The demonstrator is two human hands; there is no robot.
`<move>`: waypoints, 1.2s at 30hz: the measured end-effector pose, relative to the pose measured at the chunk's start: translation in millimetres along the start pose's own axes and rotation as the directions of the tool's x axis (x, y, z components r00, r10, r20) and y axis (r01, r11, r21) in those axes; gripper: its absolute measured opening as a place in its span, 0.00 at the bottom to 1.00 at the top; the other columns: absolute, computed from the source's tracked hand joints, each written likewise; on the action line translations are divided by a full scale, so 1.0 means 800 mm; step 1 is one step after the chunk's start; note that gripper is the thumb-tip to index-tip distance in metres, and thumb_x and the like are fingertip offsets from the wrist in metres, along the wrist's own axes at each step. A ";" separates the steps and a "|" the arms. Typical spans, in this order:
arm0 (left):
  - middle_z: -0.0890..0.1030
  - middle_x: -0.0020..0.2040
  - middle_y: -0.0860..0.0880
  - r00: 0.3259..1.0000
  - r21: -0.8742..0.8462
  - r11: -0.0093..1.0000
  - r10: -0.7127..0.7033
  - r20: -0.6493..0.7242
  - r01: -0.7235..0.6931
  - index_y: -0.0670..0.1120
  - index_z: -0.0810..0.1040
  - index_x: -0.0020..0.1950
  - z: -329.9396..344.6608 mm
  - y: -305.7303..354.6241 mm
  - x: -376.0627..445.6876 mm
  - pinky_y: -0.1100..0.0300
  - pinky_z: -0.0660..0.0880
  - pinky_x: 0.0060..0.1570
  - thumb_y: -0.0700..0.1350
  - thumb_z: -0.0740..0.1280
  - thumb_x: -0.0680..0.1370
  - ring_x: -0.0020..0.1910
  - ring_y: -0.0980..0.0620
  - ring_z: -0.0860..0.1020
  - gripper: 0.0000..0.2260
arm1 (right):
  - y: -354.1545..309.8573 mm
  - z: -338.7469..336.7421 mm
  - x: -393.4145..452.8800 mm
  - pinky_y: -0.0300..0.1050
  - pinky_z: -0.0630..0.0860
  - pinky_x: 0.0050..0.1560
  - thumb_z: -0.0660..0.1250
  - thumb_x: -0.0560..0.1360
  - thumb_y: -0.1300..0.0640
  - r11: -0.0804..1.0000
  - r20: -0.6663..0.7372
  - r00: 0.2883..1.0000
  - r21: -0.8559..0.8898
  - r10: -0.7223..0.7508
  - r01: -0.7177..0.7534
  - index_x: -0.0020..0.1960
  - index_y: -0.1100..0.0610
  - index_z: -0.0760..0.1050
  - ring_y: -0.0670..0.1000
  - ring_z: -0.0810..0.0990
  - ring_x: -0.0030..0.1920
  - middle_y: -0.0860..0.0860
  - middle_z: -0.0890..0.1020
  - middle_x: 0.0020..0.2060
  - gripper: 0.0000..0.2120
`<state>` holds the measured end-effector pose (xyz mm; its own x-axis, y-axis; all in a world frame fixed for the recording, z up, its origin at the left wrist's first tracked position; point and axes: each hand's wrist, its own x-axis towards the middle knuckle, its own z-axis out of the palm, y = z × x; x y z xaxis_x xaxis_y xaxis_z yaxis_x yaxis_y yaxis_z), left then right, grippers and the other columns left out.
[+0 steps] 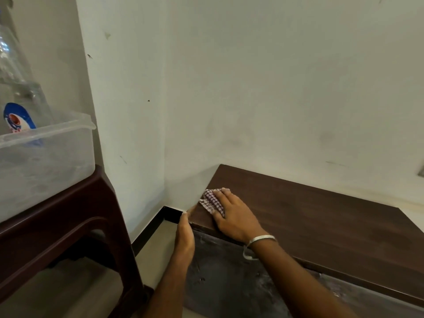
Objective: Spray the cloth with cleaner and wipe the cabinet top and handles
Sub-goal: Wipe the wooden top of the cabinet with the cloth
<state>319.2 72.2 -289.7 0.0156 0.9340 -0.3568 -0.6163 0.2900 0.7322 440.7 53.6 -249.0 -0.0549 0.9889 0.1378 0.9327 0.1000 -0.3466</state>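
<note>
A dark brown wooden cabinet top (321,221) runs from the middle of the view to the right edge, against a pale wall. My right hand (234,214) lies flat on a small red-and-white checked cloth (212,200) and presses it onto the top near the left front corner. My left hand (184,235) touches that front left corner of the cabinet with its fingertips and holds nothing. The cabinet front (229,278) below looks dull and streaked. No handles and no spray bottle show clearly.
A dark brown plastic stool (68,226) stands at the left. It carries a clear plastic tub (46,157) with a clear bottle (18,106) bearing a blue label inside. Pale floor and a dark skirting board (169,213) lie between stool and cabinet.
</note>
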 end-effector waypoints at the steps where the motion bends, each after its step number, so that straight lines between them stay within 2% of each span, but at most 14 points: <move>1: 0.76 0.56 0.38 1.000 -0.011 1.000 0.000 0.006 0.000 0.35 0.74 0.63 0.000 0.002 -0.001 0.53 0.74 0.47 0.46 0.50 0.83 0.45 0.44 0.77 0.20 | -0.012 0.005 -0.010 0.45 0.49 0.76 0.57 0.80 0.44 0.999 -0.007 0.999 0.005 -0.043 0.043 0.78 0.47 0.52 0.50 0.52 0.78 0.48 0.54 0.78 0.29; 3: 0.74 0.59 0.37 0.999 -0.023 1.000 0.002 0.051 -0.001 0.35 0.69 0.68 0.000 0.003 -0.001 0.54 0.73 0.50 0.45 0.48 0.83 0.46 0.45 0.75 0.21 | -0.031 0.017 -0.026 0.45 0.48 0.76 0.57 0.80 0.45 0.990 -0.044 0.989 0.000 -0.141 0.141 0.78 0.47 0.53 0.50 0.53 0.77 0.48 0.56 0.78 0.29; 5: 0.75 0.57 0.38 0.998 -0.031 0.999 -0.004 0.055 0.005 0.35 0.66 0.70 0.000 0.003 0.000 0.58 0.77 0.45 0.44 0.46 0.83 0.45 0.48 0.75 0.21 | -0.039 0.026 -0.031 0.47 0.51 0.77 0.55 0.79 0.43 0.983 -0.077 0.980 -0.011 -0.182 0.182 0.77 0.46 0.55 0.50 0.54 0.77 0.48 0.58 0.77 0.28; 7: 0.77 0.51 0.40 0.999 -0.047 0.999 0.007 0.050 -0.004 0.35 0.68 0.68 0.001 0.002 -0.002 0.62 0.79 0.37 0.44 0.46 0.83 0.43 0.48 0.75 0.20 | -0.033 0.025 -0.024 0.48 0.53 0.77 0.55 0.79 0.42 0.986 -0.055 0.984 0.000 -0.169 0.169 0.77 0.46 0.55 0.49 0.55 0.77 0.48 0.58 0.77 0.28; 9: 0.77 0.54 0.36 0.999 -0.030 0.999 0.015 0.036 -0.013 0.35 0.72 0.62 0.004 0.001 -0.003 0.57 0.77 0.41 0.45 0.48 0.83 0.41 0.47 0.75 0.19 | -0.020 0.014 -0.013 0.47 0.51 0.77 0.55 0.80 0.42 0.989 0.001 0.989 0.002 -0.148 0.148 0.77 0.46 0.54 0.49 0.54 0.77 0.48 0.56 0.78 0.28; 11: 0.78 0.49 0.38 0.999 0.019 1.000 0.020 0.026 -0.021 0.36 0.75 0.57 0.005 -0.002 -0.004 0.55 0.72 0.44 0.46 0.50 0.83 0.39 0.47 0.74 0.18 | 0.003 -0.001 0.002 0.46 0.50 0.76 0.55 0.80 0.43 0.996 0.036 0.996 -0.006 -0.087 0.087 0.78 0.48 0.53 0.50 0.54 0.77 0.49 0.55 0.78 0.28; 14: 0.79 0.46 0.42 0.997 0.083 0.994 0.072 0.003 -0.072 0.39 0.78 0.55 0.003 -0.006 0.001 0.56 0.74 0.43 0.46 0.51 0.82 0.41 0.45 0.77 0.18 | 0.060 -0.024 0.018 0.48 0.51 0.77 0.55 0.80 0.42 0.996 0.013 0.997 -0.021 0.082 -0.081 0.78 0.50 0.53 0.51 0.53 0.78 0.50 0.55 0.78 0.30; 16: 0.79 0.49 0.42 0.995 0.122 0.988 0.100 -0.021 -0.097 0.41 0.78 0.53 -0.001 -0.008 0.008 0.53 0.74 0.49 0.45 0.50 0.83 0.46 0.42 0.77 0.18 | 0.106 -0.038 0.015 0.48 0.52 0.77 0.56 0.79 0.41 0.980 -0.035 0.979 -0.020 0.199 -0.199 0.78 0.50 0.55 0.51 0.54 0.78 0.51 0.56 0.78 0.30; 19: 0.78 0.57 0.40 0.991 0.164 0.979 0.129 -0.044 -0.120 0.39 0.77 0.61 -0.005 -0.011 0.015 0.49 0.71 0.63 0.44 0.49 0.83 0.58 0.40 0.76 0.19 | 0.167 -0.062 -0.013 0.47 0.53 0.76 0.57 0.79 0.43 0.935 -0.107 0.931 -0.025 0.350 -0.355 0.77 0.50 0.56 0.52 0.56 0.77 0.52 0.57 0.78 0.29; 22: 0.78 0.60 0.38 0.991 0.178 0.977 0.127 -0.048 -0.116 0.40 0.77 0.62 -0.007 -0.015 0.023 0.43 0.69 0.66 0.46 0.50 0.82 0.60 0.38 0.76 0.20 | 0.186 -0.072 -0.035 0.47 0.51 0.76 0.57 0.79 0.44 0.904 -0.113 0.900 -0.031 0.420 -0.426 0.78 0.50 0.54 0.53 0.54 0.78 0.52 0.55 0.78 0.29; 26: 0.77 0.63 0.35 0.989 0.157 0.983 0.108 -0.103 -0.091 0.38 0.76 0.65 -0.013 -0.025 0.039 0.42 0.69 0.66 0.49 0.53 0.80 0.61 0.36 0.75 0.22 | 0.142 -0.055 -0.045 0.47 0.49 0.77 0.54 0.80 0.42 0.936 -0.113 0.935 -0.068 0.336 -0.345 0.78 0.48 0.51 0.52 0.51 0.78 0.51 0.54 0.78 0.29; 30: 0.77 0.60 0.35 0.988 0.188 0.980 0.093 -0.126 -0.068 0.36 0.75 0.64 -0.008 -0.022 0.028 0.46 0.70 0.63 0.48 0.51 0.81 0.60 0.36 0.75 0.22 | 0.053 -0.025 -0.044 0.48 0.51 0.77 0.54 0.80 0.43 0.989 -0.128 0.983 -0.037 0.135 -0.141 0.77 0.47 0.54 0.51 0.54 0.77 0.49 0.58 0.77 0.28; 33: 0.76 0.58 0.35 0.993 0.179 0.981 0.087 -0.084 -0.071 0.34 0.73 0.65 -0.006 -0.018 0.019 0.48 0.71 0.59 0.47 0.48 0.83 0.55 0.38 0.75 0.22 | -0.015 0.005 -0.041 0.47 0.49 0.76 0.56 0.79 0.44 1.000 -0.117 0.993 -0.003 0.001 -0.001 0.77 0.48 0.55 0.52 0.54 0.77 0.49 0.58 0.77 0.28; 36: 0.77 0.54 0.36 0.999 0.165 0.985 0.041 0.001 -0.040 0.37 0.74 0.61 -0.012 -0.015 0.023 0.51 0.74 0.50 0.46 0.48 0.82 0.50 0.40 0.76 0.20 | -0.042 0.025 -0.041 0.49 0.49 0.77 0.55 0.79 0.43 0.998 -0.105 0.993 0.013 -0.058 0.060 0.77 0.47 0.55 0.52 0.52 0.78 0.49 0.57 0.78 0.28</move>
<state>319.3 84.3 -310.3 -0.0090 0.9453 -0.3261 -0.4783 0.2823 0.8316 404.0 19.7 -260.3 -0.0713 0.9646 0.2541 0.9229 0.1605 -0.3501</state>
